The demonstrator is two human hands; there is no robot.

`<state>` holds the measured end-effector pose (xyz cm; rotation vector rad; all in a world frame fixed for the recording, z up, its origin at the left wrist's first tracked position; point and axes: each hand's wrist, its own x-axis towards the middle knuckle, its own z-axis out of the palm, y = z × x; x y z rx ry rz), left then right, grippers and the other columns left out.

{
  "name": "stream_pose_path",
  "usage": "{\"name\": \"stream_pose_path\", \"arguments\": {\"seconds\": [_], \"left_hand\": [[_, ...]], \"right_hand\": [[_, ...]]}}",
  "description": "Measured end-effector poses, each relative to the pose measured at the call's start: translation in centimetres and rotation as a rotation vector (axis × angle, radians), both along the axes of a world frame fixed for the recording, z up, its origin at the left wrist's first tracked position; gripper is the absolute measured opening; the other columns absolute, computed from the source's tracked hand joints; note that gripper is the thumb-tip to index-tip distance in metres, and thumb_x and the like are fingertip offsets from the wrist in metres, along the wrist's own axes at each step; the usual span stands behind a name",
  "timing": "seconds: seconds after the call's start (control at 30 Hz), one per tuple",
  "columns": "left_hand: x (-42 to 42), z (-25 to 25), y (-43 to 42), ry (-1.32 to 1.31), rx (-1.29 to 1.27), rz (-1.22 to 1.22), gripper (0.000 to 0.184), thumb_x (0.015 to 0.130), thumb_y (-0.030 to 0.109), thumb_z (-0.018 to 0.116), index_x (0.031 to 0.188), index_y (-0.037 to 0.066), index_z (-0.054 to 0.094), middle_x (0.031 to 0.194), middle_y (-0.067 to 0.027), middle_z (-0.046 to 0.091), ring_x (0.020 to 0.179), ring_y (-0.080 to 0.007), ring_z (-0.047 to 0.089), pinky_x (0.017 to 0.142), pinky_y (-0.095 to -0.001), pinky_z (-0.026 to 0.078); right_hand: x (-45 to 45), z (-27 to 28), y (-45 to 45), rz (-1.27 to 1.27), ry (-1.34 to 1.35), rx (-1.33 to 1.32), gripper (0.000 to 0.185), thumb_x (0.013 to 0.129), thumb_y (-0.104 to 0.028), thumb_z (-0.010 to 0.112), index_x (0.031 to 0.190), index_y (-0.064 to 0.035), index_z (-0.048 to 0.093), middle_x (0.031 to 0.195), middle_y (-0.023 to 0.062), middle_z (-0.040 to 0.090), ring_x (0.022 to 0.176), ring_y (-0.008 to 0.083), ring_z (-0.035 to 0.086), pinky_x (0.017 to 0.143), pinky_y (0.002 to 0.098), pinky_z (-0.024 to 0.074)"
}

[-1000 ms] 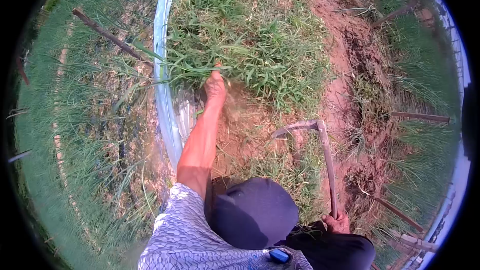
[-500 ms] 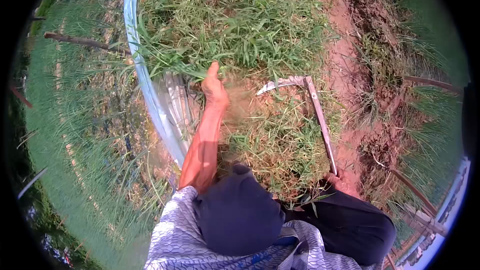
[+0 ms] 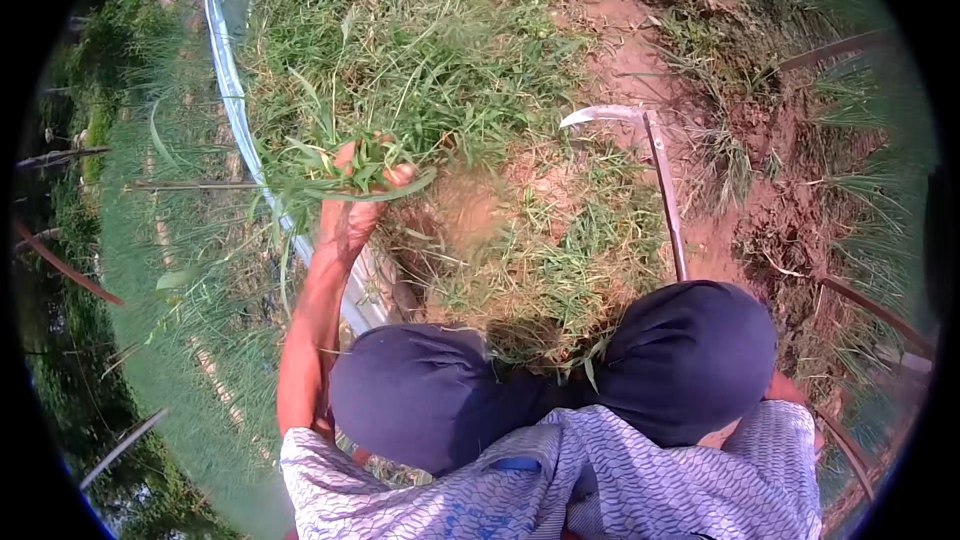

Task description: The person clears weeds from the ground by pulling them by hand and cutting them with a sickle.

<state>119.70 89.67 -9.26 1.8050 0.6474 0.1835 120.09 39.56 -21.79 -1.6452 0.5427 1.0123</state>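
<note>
My left hand (image 3: 372, 178) is raised at the left side of the grassy bed, its fingers closed round a bunch of green grass (image 3: 345, 162). Long blades stick out of the fist on both sides. A sickle (image 3: 664, 185) stands out past my right knee, its curved blade pointing left over cut grass and bare soil. The lower end of its handle, and my right hand on that side, are hidden behind the knee; the forearm shows in part at the knee's outer edge.
Uncut grass (image 3: 430, 70) covers the bed ahead. Pale blue plastic sheeting (image 3: 228, 80) runs along the left edge, with thin green crop rows (image 3: 170, 270) beyond. A red soil furrow (image 3: 625, 30) lies right, with wooden stakes (image 3: 875, 312) further out. My knees (image 3: 695, 360) are close in front.
My left hand has moved left and now holds a bunch of grass clear of the bed. The sickle has shifted slightly right and up in view. Both knees have come up into view.
</note>
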Motion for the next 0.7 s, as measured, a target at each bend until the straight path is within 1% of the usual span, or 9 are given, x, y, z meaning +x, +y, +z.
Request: {"name": "stream_pose_path", "arguments": {"seconds": [0.07,0.13,0.2,0.27,0.3,0.33,0.43,0.57,0.7], "left_hand": [[4.1,2.2,0.9,0.247,0.742,-0.277,0.038,0.075,0.018,0.079,0.104,0.003,0.059,0.091,-0.0057,0.066,0.081,-0.0150,0.060,0.072,-0.0320,0.050],[7.7,4.3,0.4,0.265,0.293,-0.250,0.037,0.075,0.017,0.078,0.104,0.002,0.059,0.084,-0.0077,0.066,0.076,-0.0199,0.062,0.070,-0.0331,0.051],[9.6,3.1,0.3,0.191,0.300,-0.306,0.047,0.075,0.025,0.077,0.112,0.003,0.058,0.083,-0.0130,0.067,0.079,-0.0285,0.064,0.074,-0.0406,0.050],[11.2,1.9,-0.3,0.313,1.109,-0.779,0.061,0.070,0.038,0.078,0.116,0.005,0.057,0.095,-0.0160,0.064,0.086,-0.0340,0.062,0.078,-0.0446,0.048],[13.5,1.8,-1.6,0.761,0.802,-0.834,0.075,0.065,0.042,0.079,0.127,0.010,0.052,0.121,-0.0189,0.057,0.112,-0.0342,0.055,0.093,-0.0464,0.043],[14.0,0.1,-2.7,0.603,1.023,-0.917,0.085,0.061,0.045,0.080,0.132,0.011,0.048,0.144,-0.0183,0.037,0.132,-0.0335,0.036,0.106,-0.0508,0.031],[15.0,-7.4,-5.0,0.616,1.054,-0.991,0.110,0.059,0.064,0.074,0.144,0.009,0.033,0.154,-0.0194,0.013,0.142,-0.0407,0.010,0.112,-0.0592,0.008],[16.9,-12.8,-7.1,0.624,1.030,-0.944,0.095,0.065,0.058,0.071,0.140,0.009,0.041,0.153,-0.0230,0.012,0.142,-0.0414,0.011,0.113,-0.0561,0.008],[17.3,-16.9,-5.6,0.224,1.075,-0.945,0.047,0.077,0.036,0.064,0.112,0.007,0.060,0.120,-0.0230,0.049,0.121,-0.0372,0.043,0.106,-0.0493,0.027]], "right_hand": [[0.0,-0.4,-0.6,-0.034,0.009,0.017,0.017,0.082,-0.014,0.070,0.086,-0.0060,0.056,0.063,-0.0029,0.053,0.054,0.0063,0.048,0.048,0.0261,0.0389],[0.1,-0.7,-1.0,-0.067,0.023,0.032,0.016,0.082,-0.013,0.070,0.085,-0.0060,0.056,0.063,-0.0029,0.053,0.054,0.0063,0.048,0.048,0.0260,0.0389],[0.0,-1.4,-0.9,-0.096,0.035,0.041,0.016,0.082,-0.013,0.070,0.085,-0.0060,0.056,0.063,-0.0029,0.053,0.054,0.0062,0.048,0.048,0.0260,0.0389],[0.0,-1.9,-0.8,-0.113,0.044,0.058,0.015,0.082,-0.013,0.069,0.084,-0.0060,0.056,0.063,-0.0030,0.053,0.054,0.0062,0.048,0.048,0.0259,0.0390],[0.0,-2.3,-0.5,-0.133,0.046,0.070,0.015,0.083,-0.013,0.069,0.084,-0.0060,0.056,0.063,-0.0030,0.053,0.054,0.0062,0.048,0.048,0.0259,0.0390],[-0.1,-2.6,-0.2,-0.158,0.056,0.084,0.015,0.083,-0.012,0.069,0.084,-0.0061,0.056,0.063,-0.0030,0.053,0.054,0.0062,0.048,0.048,0.0258,0.0390],[-0.8,-2.6,0.4,-0.188,0.072,0.034,0.014,0.083,-0.012,0.068,0.083,-0.0061,0.056,0.063,-0.0030,0.053,0.054,0.0062,0.048,0.048,0.0257,0.0390],[-3.8,-3.5,-2.3,-0.312,0.099,0.207,0.015,0.082,-0.012,0.069,0.081,-0.0055,0.056,0.063,-0.0030,0.053,0.055,0.0059,0.048,0.048,0.0263,0.0393],[-7.7,-5.6,-2.6,-0.245,-0.072,-0.090,0.015,0.082,-0.011,0.069,0.079,-0.0051,0.054,0.063,-0.0029,0.053,0.056,0.0055,0.048,0.048,0.0262,0.0394]]}}
